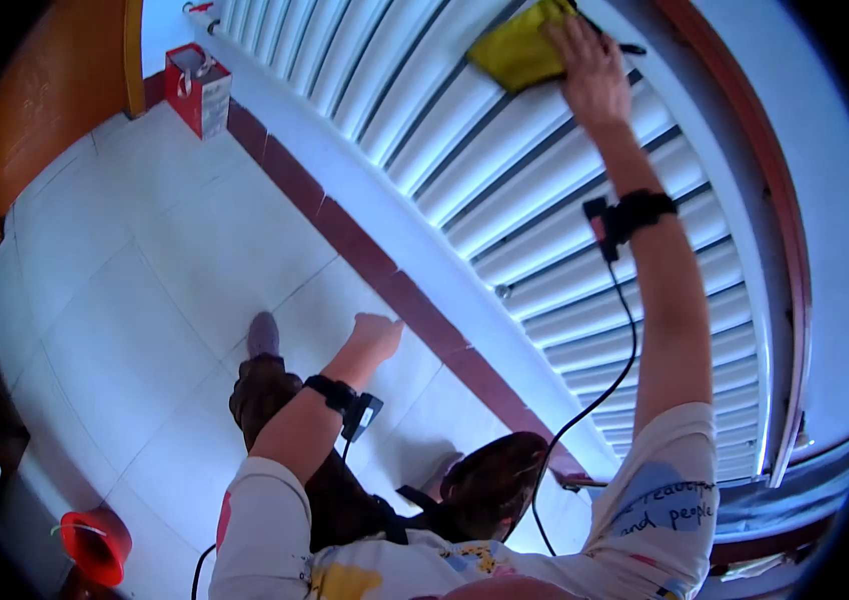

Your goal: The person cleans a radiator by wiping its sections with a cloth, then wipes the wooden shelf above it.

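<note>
My right hand (594,80) is stretched out to the top of a white radiator (544,190) with many tubes. It grips and presses a yellow-green cloth (519,48) against the radiator's upper edge, fingers over the cloth's right end. My left hand (379,335) hangs low over the tiled floor, its fingers curled in and nothing visible in them. A black strap with a small box and a cable sits on each of my wrists.
A red and white paper bag (200,92) stands by the wooden door (54,100). Along the wall's foot runs a dark red skirting (374,255). At lower left is a red bucket-like container (96,547). A cable (599,395) loops down from my right wrist. A reddish ledge (764,140) borders the radiator.
</note>
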### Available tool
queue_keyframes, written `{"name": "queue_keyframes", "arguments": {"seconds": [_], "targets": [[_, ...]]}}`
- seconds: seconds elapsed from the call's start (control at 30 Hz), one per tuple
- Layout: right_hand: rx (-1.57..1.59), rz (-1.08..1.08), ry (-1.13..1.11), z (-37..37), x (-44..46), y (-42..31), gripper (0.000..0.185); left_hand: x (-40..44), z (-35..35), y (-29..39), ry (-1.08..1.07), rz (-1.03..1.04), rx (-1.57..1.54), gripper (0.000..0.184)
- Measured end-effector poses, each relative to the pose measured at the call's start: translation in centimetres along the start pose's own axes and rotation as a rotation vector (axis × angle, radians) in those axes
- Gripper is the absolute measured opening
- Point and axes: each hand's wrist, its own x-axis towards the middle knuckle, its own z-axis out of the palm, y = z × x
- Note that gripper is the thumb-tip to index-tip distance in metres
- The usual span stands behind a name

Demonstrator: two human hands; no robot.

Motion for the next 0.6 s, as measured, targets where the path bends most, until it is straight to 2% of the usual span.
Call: {"name": "queue_keyframes", "arguments": {"seconds": [0.03, 0.13, 0.17, 0.23, 0.27, 0.4, 0.6], "targets": [[-0.09, -0.05, 0.005, -1.3, -0.1, 0.3, 0.061, 0.0, 0.2, -0.1, -0.001, 0.013, 0.005, 0.033], [0.023, 0.071, 0.103, -2.1, -0.9, -2.4, 0.055, -0.1, 0.3, -0.1, -0.021, 0.022, 0.014, 0.032], [0.128, 0.115, 0.22, -1.6, -1.3, -3.9, 0.055, -0.2, 0.2, -0.1, -0.028, 0.016, 0.015, 0.032], [-0.118, 0.133, -0.094, -1.5, -2.5, -7.6, 0.063, -0.1, 0.0, -0.1, -0.03, 0.026, 0.024, 0.032], [-0.034, 0.108, -0.054, 0.0, -3.4, -8.9, 0.063, -0.4, 0.0, -0.1, -0.034, 0.021, 0.022, 0.032], [0.049, -0.062, -0.215, 1.0, -7.4, -14.2, 0.058, -0.5, -0.3, -0.1, 0.047, 0.017, 0.037, 0.028], [0.291, -0.209, -0.213, 3.8, -12.2, -19.6, 0.053, -1.1, 0.2, 0.0, 0.099, 0.059, 0.061, 0.028]]}}
